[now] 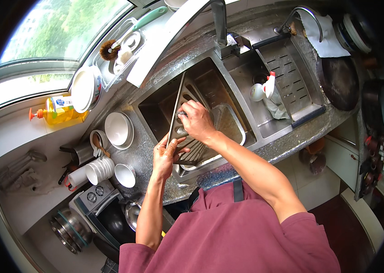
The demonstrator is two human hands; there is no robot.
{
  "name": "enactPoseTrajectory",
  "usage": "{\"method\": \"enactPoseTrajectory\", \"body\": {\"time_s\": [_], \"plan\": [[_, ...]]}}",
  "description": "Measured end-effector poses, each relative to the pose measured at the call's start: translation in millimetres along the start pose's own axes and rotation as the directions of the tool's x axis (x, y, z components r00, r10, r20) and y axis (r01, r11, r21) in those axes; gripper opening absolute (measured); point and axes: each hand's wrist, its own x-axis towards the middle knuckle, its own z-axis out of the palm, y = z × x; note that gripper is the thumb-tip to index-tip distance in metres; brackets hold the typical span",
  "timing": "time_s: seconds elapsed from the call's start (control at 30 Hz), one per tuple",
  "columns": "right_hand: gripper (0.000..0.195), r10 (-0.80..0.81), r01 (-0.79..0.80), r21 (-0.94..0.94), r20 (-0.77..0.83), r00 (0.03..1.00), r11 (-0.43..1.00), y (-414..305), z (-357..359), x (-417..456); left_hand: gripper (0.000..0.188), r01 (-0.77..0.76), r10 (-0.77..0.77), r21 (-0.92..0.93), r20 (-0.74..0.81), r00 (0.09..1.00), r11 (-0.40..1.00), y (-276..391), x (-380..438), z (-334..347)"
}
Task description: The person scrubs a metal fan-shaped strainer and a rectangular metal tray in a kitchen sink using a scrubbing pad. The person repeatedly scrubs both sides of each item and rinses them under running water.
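Over the left basin of a stainless steel sink, a slotted metal panel is held tilted, its long straight edge toward the left. My left hand grips that edge near its lower end, thumb on top. My right hand presses a small dark scrubber, apparently steel wool, onto the panel's face; the fingers hide most of it. Below the panel, a shallow rectangular tray with a pale metal rim lies in the basin, partly covered by the panel and my right arm.
The right basin holds a white spray bottle with a red-and-white trigger, beside a slotted drain tray. A large faucet rises behind. White bowls stand left; a yellow soap bottle lies on the sill. A toaster oven sits lower left.
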Motion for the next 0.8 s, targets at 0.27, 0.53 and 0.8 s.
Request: {"method": "enactPoseTrajectory", "body": {"time_s": [0.27, 0.53, 0.8], "plan": [[0.009, 0.199, -0.192, -0.070, 0.122, 0.972, 0.979, 5, -6, 6, 0.040, 0.026, -0.026, 0.011, -0.028, 0.999, 1.000, -1, -1, 1], [0.010, 0.170, -0.162, -0.077, 0.108, 0.980, 0.984, 30, -24, -34, 0.039, -0.081, 0.083, 0.050, -0.040, 0.996, 0.995, -18, 5, -3], [0.009, 0.041, -0.032, -0.085, 0.105, 0.994, 0.996, 15, -1, -23, 0.040, -0.012, 0.013, 0.013, -0.076, 0.997, 1.000, -5, 7, 2]]}}
